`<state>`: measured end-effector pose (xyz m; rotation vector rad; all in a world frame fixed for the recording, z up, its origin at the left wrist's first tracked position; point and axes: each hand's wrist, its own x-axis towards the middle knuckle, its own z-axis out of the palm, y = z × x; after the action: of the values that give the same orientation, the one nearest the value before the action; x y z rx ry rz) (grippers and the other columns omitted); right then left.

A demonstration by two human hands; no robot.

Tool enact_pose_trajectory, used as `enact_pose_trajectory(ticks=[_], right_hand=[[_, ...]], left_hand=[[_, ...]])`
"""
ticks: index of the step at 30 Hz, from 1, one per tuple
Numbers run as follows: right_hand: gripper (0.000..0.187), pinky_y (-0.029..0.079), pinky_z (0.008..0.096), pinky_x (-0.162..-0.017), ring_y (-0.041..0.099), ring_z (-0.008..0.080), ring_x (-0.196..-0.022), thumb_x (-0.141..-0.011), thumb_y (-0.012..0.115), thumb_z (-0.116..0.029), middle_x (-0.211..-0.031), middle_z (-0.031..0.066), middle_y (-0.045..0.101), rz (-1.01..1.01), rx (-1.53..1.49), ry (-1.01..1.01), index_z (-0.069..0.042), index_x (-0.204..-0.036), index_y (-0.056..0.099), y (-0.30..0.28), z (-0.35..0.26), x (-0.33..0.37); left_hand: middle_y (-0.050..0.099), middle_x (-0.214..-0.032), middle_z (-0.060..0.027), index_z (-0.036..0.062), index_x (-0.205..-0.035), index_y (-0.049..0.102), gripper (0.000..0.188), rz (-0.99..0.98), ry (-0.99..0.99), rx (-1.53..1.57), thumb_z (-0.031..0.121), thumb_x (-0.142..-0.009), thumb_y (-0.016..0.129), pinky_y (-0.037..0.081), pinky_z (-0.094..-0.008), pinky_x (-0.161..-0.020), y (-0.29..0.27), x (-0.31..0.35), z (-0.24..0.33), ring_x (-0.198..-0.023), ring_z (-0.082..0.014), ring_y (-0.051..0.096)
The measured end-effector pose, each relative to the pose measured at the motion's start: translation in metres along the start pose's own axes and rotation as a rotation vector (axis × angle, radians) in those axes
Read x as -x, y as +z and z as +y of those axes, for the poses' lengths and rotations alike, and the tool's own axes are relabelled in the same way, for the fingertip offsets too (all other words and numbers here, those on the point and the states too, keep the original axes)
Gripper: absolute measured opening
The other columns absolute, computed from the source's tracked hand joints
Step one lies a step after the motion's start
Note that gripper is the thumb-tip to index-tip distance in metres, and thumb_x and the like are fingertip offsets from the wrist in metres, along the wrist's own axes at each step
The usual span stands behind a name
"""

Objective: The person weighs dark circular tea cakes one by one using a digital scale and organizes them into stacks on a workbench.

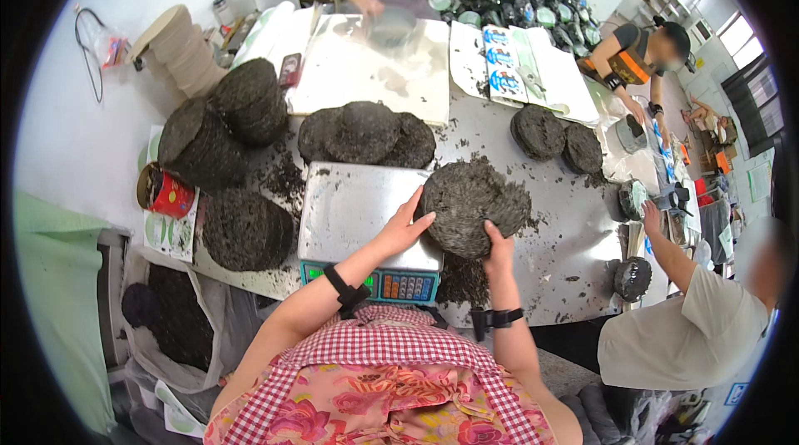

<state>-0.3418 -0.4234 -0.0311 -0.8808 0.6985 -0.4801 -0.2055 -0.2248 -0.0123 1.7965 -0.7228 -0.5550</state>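
Two overlapping dark round cakes of what looks like dried seaweed (462, 208) are held up between my hands, over the right edge of a digital scale. My left hand (404, 224) grips their left side, thumb in front. At the lower right, my right hand (498, 249) pinches the rim, its other fingers mostly hidden behind the cakes. The scale's bare metal pan (349, 212) lies just left of the cakes, with a keypad (406, 288) on its near side. Behind the pan, several more dark cakes (362, 133) lean in a row.
Tall cake stacks (250, 104) stand at the left near a red can (171, 194). Two small stacks (537, 131) sit farther right. A sack of dark material (171, 312) is below. Co-workers' hands (364, 2) work across the table and at the right. Wrapped packs pile up behind.
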Motion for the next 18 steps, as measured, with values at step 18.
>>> enact_pose_trajectory(ticks=[18], right_hand=[[0.082,0.038,0.0423,-0.095,0.039,0.0376,-0.118,-0.065,0.076,-0.036,-0.123,0.0207,0.045,0.201,1.411,-0.562,-0.002,-0.129,0.037,-0.002,0.033,-0.196]], left_hand=[[0.046,-0.127,-0.0180,-0.0042,-0.125,0.044,0.055,1.137,-0.571,-0.378,0.022,-0.081,0.065,0.033,-0.0366,-0.099,-0.303,0.220,-0.121,-0.117,-0.0289,0.044]])
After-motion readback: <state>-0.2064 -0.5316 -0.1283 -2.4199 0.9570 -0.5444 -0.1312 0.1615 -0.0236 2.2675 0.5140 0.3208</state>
